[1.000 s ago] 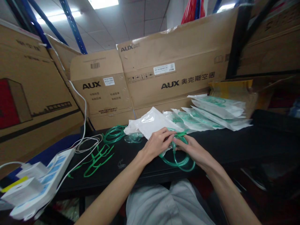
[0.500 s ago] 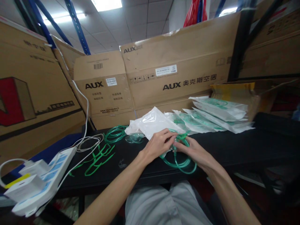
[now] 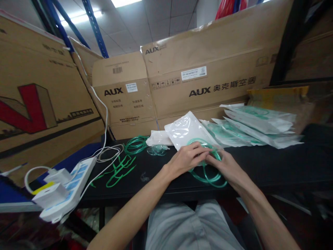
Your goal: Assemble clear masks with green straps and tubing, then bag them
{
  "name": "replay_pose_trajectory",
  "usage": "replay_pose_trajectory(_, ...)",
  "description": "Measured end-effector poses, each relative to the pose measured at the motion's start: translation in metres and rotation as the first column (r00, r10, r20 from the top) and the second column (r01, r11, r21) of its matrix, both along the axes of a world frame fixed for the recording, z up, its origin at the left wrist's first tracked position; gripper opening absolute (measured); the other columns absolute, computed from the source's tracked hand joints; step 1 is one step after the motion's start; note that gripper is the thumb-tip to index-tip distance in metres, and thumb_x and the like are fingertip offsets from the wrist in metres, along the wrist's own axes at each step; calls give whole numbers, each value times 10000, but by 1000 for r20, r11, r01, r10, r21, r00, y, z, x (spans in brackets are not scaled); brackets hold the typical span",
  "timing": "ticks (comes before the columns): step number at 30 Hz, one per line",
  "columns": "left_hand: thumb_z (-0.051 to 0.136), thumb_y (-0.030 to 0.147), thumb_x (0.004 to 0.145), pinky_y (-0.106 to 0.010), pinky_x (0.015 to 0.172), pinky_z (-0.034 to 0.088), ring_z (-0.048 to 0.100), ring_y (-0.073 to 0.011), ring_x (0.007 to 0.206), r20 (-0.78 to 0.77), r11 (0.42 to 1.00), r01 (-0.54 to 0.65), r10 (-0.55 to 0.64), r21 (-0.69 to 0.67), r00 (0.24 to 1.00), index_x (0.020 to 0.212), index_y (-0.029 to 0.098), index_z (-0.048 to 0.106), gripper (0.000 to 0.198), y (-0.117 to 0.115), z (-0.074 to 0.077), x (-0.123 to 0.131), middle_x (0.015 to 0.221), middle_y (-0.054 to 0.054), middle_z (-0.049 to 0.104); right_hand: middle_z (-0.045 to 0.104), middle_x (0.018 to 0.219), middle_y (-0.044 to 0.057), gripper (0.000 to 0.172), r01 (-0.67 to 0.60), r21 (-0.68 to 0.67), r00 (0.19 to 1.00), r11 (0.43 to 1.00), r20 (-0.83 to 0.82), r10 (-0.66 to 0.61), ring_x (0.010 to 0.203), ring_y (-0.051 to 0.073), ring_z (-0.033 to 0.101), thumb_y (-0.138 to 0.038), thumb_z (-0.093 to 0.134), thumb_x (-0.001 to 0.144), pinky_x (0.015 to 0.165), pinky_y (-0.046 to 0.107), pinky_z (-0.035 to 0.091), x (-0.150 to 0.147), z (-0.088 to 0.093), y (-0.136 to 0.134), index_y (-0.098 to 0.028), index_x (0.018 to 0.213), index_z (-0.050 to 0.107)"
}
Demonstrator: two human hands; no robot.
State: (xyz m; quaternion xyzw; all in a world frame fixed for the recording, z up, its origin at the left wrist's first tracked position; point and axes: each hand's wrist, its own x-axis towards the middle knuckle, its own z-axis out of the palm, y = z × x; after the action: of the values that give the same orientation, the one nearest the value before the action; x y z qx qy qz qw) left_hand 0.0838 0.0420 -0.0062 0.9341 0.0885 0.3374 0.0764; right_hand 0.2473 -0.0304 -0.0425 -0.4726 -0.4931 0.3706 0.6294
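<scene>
Coiled translucent green tubing (image 3: 212, 180) is gathered between my two hands, over the front part of the black table. My left hand (image 3: 188, 158) is closed, its fingertips pinched together at the middle of the coil. My right hand (image 3: 230, 165) grips the coil's right side, its thumb meeting the left fingertips. What lies right under the fingers is hidden. Just behind the hands leans a glossy white pouch (image 3: 188, 126). To the left are another green tubing coil (image 3: 135, 145), a clear plastic mask (image 3: 158, 150) and loose green elastic straps (image 3: 120, 172).
Several filled white-and-clear pouches (image 3: 260, 119) are piled at the back right. A white power strip (image 3: 78, 180) with plugs and cables sits at the left edge. Cardboard boxes (image 3: 171, 100) wall off the back. A scrap of clear plastic (image 3: 144, 177) lies on the table (image 3: 161, 180).
My view has swung slightly left, so things appear farther right. Both hands stay at the tubing; the green strap seen at the fingertips before is now mostly hidden, and the coil's upper loop shows more.
</scene>
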Motion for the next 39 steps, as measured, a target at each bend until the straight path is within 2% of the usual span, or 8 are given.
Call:
replay_pose_trajectory(3,474,273,1058,-289,869,541,662,-177,917,20,999,-24,25,-24,999,1248,139,692,319,2,1,0,1006,-75,663,761,1039,70,462,9,-8,1000,1000,26,-9,1057,334,658,-494,879,672,1030,481,466,1,1,-1,-199,1006,760)
replay_pose_trajectory(7,475,272,1057,-291,864,540,657,-176,910,26,997,-34,36,-64,999,1262,155,688,318,4,0,-1,990,-65,652,754,1169,64,598,-121,-41,993,992,-20,120,1165,332,645,-454,898,666,1044,439,471,0,5,-7,-238,1194,719)
replay_pose_trajectory(9,481,272,1055,-299,876,536,654,-180,929,20,997,-16,17,-79,1000,1271,166,686,316,4,-1,-2,1003,-68,655,758,1167,78,611,-141,-52,989,989,-60,137,1211,346,626,-432,920,634,1050,443,469,-2,7,-8,-227,1177,726)
replay_pose_trajectory(17,502,293,1049,-287,877,528,658,-176,931,-57,992,75,-81,-98,995,1288,184,698,328,3,0,-2,1001,-71,671,778,1063,67,469,-91,-1,979,996,-183,90,1063,306,689,-323,924,585,997,437,506,-9,8,0,-208,994,726)
replay_pose_trajectory(24,601,240,981,-245,789,529,658,-156,843,-87,998,2,-7,-63,996,1245,190,709,290,4,3,-5,958,-39,687,796,934,87,157,-242,5,901,970,-371,226,954,316,748,-334,700,682,907,479,581,-3,13,-11,-229,795,728)
replay_pose_trajectory(32,619,108,827,-286,843,537,645,-181,846,-88,993,-122,122,9,989,1316,228,630,504,-3,4,-5,953,-16,670,799,1032,99,175,-314,50,833,948,-466,300,1120,334,706,-292,734,718,990,488,544,-6,8,-19,-218,875,757)
replay_pose_trajectory(35,573,93,859,-295,835,542,639,-178,833,-79,986,-166,166,5,983,1307,226,628,470,-2,4,-4,971,-23,660,787,1088,103,264,-274,14,874,962,-414,255,1139,323,703,-356,799,747,983,473,549,-7,6,-20,-234,972,736)
replay_pose_trajectory(39,587,97,880,-286,816,539,627,-168,808,-46,979,-200,199,-34,979,1288,214,638,427,4,-1,-2,962,-20,645,803,966,78,414,-86,-19,915,996,-398,72,1044,320,744,-437,871,703,927,476,582,-14,-2,-13,-265,1014,659)
